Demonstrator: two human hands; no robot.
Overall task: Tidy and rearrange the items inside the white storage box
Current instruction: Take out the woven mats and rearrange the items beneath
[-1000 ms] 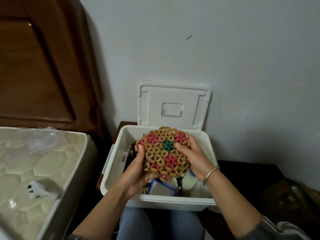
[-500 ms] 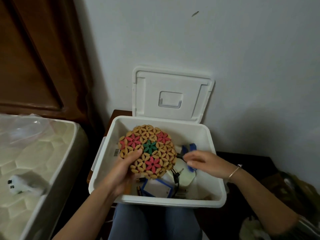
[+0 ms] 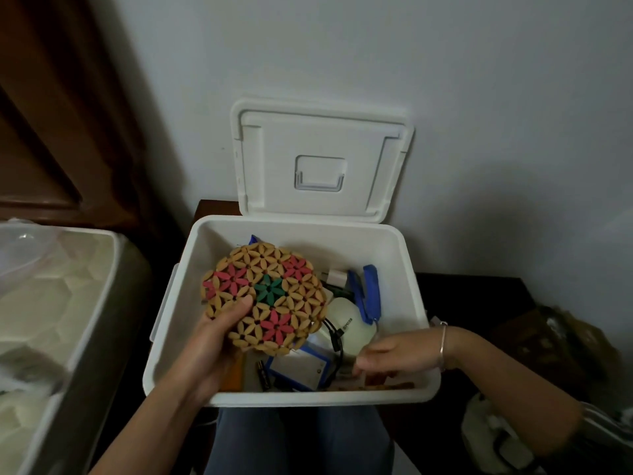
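Observation:
The white storage box stands open in front of me, its lid leaning back against the wall. My left hand grips a round wooden trivet with red and green flower shapes, held above the box's left half. My right hand reaches into the box's near right corner, fingers bent down among the items; what they touch is hidden. Inside lie a pale round device with a black cable, a blue clip-like thing, a blue-edged card and a battery.
The box sits on a dark low table against a pale wall. A mattress with clear plastic lies to the left, below a brown wooden headboard. My jeans-clad knees are below the box. Dark and white bundles lie at the right.
My right hand let go of the trivet and dropped into the box's near right corner. My left hand alone now holds the trivet, shifted left. The view tilted downward.

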